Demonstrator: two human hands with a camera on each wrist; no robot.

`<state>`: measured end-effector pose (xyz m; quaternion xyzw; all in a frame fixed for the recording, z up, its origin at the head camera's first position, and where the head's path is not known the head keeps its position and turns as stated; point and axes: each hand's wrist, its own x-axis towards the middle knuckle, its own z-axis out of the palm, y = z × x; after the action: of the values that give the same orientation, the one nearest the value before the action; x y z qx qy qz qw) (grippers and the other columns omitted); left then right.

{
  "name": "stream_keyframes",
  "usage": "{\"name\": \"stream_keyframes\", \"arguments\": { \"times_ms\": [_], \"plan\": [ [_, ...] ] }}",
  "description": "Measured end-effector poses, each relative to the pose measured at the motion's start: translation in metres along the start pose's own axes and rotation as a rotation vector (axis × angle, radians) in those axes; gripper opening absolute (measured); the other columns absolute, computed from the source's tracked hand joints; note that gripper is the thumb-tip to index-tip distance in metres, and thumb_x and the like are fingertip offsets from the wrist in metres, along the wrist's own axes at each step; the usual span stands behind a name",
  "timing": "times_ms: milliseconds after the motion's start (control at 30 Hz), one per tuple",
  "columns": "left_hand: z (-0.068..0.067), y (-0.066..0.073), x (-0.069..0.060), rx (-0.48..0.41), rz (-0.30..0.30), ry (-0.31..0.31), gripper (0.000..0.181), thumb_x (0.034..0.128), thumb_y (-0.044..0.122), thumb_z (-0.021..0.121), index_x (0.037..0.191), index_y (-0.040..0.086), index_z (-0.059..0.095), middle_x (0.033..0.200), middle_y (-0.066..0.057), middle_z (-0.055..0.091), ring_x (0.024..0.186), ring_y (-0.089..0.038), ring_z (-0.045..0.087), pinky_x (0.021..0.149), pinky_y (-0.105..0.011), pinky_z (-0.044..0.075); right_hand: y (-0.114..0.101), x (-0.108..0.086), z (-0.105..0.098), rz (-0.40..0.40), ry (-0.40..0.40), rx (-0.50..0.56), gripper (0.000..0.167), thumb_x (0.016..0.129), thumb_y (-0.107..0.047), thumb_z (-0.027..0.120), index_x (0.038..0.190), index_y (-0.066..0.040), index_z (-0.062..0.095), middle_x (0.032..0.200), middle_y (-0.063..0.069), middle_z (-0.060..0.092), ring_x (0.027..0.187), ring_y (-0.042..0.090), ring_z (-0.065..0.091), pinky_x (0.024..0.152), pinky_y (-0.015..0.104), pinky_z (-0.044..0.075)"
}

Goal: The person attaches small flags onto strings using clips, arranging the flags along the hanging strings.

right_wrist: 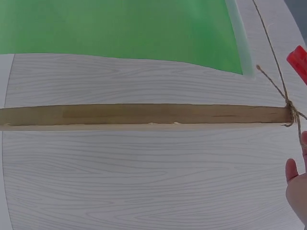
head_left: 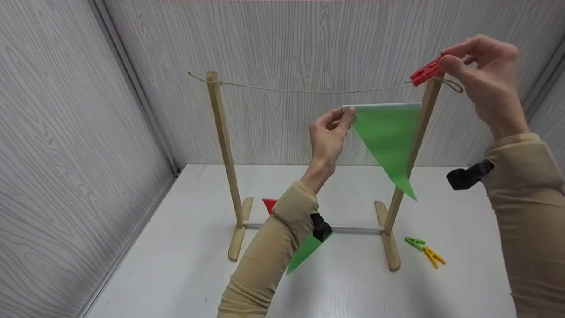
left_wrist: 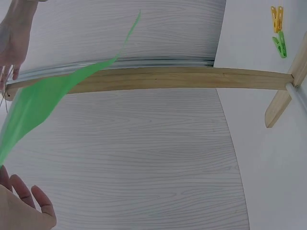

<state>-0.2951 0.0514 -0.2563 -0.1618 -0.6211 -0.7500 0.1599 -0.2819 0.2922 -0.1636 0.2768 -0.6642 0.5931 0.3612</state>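
My left hand [head_left: 327, 134] pinches the upper left corner of a green triangular pennant [head_left: 388, 137] with a white top edge. The pennant hangs point down, a little below the twine [head_left: 300, 92] strung between two wooden posts. Near the top of the right post [head_left: 424, 110], my right hand [head_left: 487, 75] holds a red clothespin [head_left: 426, 71] between thumb and fingers. In the right wrist view, part of the red clothespin [right_wrist: 300, 62] shows beside the knotted twine [right_wrist: 289, 108]. Whether the clothespin touches the twine, I cannot tell.
A green clothespin [head_left: 415, 243] and a yellow clothespin [head_left: 435, 257] lie on the white table [head_left: 353, 282] right of the stand. Behind my left forearm, a red piece [head_left: 269, 205] and another green pennant [head_left: 306, 254] are partly hidden. A white crossbar [head_left: 357, 229] joins the posts low down.
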Motion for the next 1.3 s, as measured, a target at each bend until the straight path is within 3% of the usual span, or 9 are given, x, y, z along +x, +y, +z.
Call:
{"name": "stream_keyframes", "arguments": {
  "times_ms": [100,333,567,833,1167,1300],
  "plan": [
    [0.003,0.002,0.002,-0.011,-0.008,0.006,0.025,0.0967,0.018,0.068,0.110,-0.003,0.072,0.105,-0.017,0.074,0.085,-0.003,0.065,0.087,-0.023,0.058,-0.001,0.003,0.001,0.020,-0.004,-0.064,0.007,0.083,-0.001,0.080,0.089,-0.002,0.076,0.085,-0.003,0.071,0.078,0.009,0.054,0.076,0.019,0.037],
    [0.010,0.007,0.005,-0.019,-0.006,0.010,0.024,0.0975,0.017,0.067,0.111,-0.003,0.071,0.109,-0.018,0.073,0.087,-0.005,0.067,0.085,-0.019,0.055,-0.003,0.009,0.006,0.076,0.043,-0.182,0.007,0.083,0.002,0.078,0.088,0.005,0.075,0.081,-0.010,0.069,0.082,0.008,0.052,0.087,0.020,0.034],
    [0.017,0.011,0.007,-0.023,0.006,0.027,0.023,0.0975,0.016,0.066,0.110,-0.003,0.071,0.110,-0.018,0.073,0.089,-0.005,0.068,0.083,-0.016,0.054,-0.001,0.012,0.009,0.108,0.054,-0.281,0.007,0.082,-0.001,0.081,0.086,0.001,0.076,0.077,-0.016,0.066,0.089,0.006,0.049,0.087,0.016,0.033],
    [0.020,0.013,0.010,-0.031,0.008,0.044,0.023,0.0974,0.016,0.066,0.108,-0.003,0.072,0.112,-0.018,0.073,0.091,-0.008,0.068,0.084,-0.016,0.053,0.004,0.012,0.013,0.096,0.011,-0.282,0.007,0.081,-0.001,0.081,0.084,0.003,0.075,0.074,-0.016,0.063,0.090,0.006,0.046,0.087,0.017,0.031],
    [0.019,0.015,0.010,-0.025,0.014,0.042,0.023,0.0982,0.017,0.065,0.109,-0.002,0.072,0.112,-0.017,0.072,0.092,-0.007,0.068,0.083,-0.016,0.052,0.002,0.012,0.019,0.135,-0.012,-0.342,0.008,0.081,-0.002,0.081,0.081,-0.009,0.079,0.077,-0.017,0.054,0.090,0.003,0.044,0.087,0.017,0.028],
    [0.019,0.015,0.011,-0.030,0.019,0.034,0.022,0.0984,0.015,0.065,0.109,-0.003,0.072,0.113,-0.017,0.072,0.092,-0.009,0.069,0.084,-0.017,0.053,0.001,0.012,0.019,0.151,-0.028,-0.353,0.006,0.081,-0.001,0.080,0.080,-0.006,0.077,0.078,-0.015,0.053,0.091,0.003,0.043,0.089,0.019,0.031]
  ]
}}
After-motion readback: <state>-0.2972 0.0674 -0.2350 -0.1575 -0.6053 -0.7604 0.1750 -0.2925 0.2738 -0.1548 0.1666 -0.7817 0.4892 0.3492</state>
